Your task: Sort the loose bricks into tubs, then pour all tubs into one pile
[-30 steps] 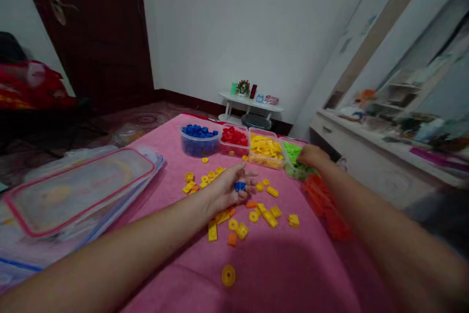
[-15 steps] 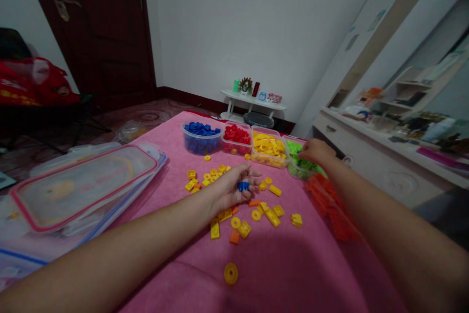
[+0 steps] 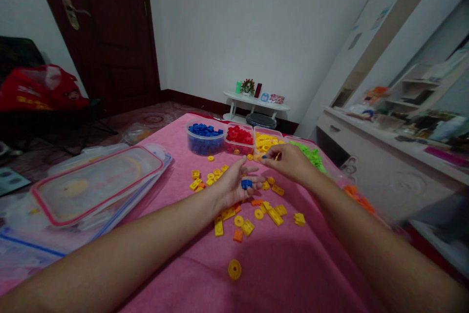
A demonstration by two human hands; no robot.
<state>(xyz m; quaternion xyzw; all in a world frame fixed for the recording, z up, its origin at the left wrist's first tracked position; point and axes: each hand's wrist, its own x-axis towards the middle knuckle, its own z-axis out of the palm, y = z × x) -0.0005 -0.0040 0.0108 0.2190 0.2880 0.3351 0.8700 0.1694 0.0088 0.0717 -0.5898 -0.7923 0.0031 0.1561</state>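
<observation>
Now the pink cloth-covered table (image 3: 286,264) carries, toward its far end, a round clear plastic tub of blue bricks (image 3: 205,147). Well to its right lie lime-green plastic bricks (image 3: 310,154), which the right hand (image 3: 291,161) has just left, coming closer to the tub; the reach there looks finished. Nearer the wearer than the tub and to its right, the left hand (image 3: 234,183) lies palm up, fingers apart and loosely curled. On it sits a small blue plastic brick (image 3: 246,184), long axis roughly crosswise; its stud direction is unclear. Right thumb and fingertips seem pinched on a tiny blue plastic piece (image 3: 264,157), its axis too small to tell.
</observation>
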